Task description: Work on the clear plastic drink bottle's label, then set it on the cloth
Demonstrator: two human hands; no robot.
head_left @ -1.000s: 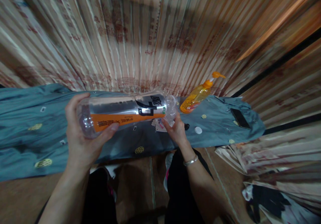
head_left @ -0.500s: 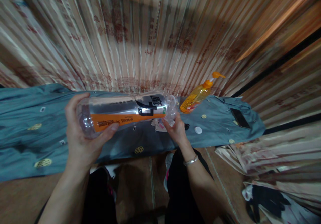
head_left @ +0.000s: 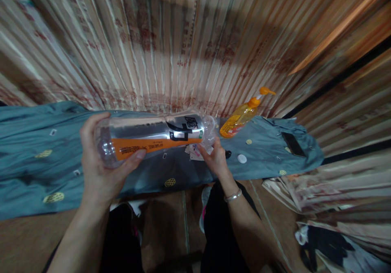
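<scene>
A clear plastic bottle (head_left: 155,132) with a silver and orange label lies sideways in the air above the cloth-covered surface. Its base rests in my left hand (head_left: 102,169), fingers behind it and thumb across the label's lower edge. My right hand (head_left: 215,157) grips the bottle near its neck, which points right. The neck looks uncapped, and no liquid shows inside. Beyond my right hand stands a pump bottle (head_left: 238,120) of yellow liquid with an orange pump top. A round white cap (head_left: 242,158) and a small black object (head_left: 227,154) lie beside that hand.
Blue-green patterned cloth (head_left: 146,179) covers the long narrow surface. A dark phone (head_left: 293,144) lies toward its right end. Crumpled whitish scraps (head_left: 193,153) sit under the bottle's neck. A pleated curtain (head_left: 159,53) hangs close behind, and a bag-like black and white bundle (head_left: 332,248) is on the floor.
Almost nothing differs. The whole view has shifted very slightly, and both hands keep the same hold on the plastic bottle.
</scene>
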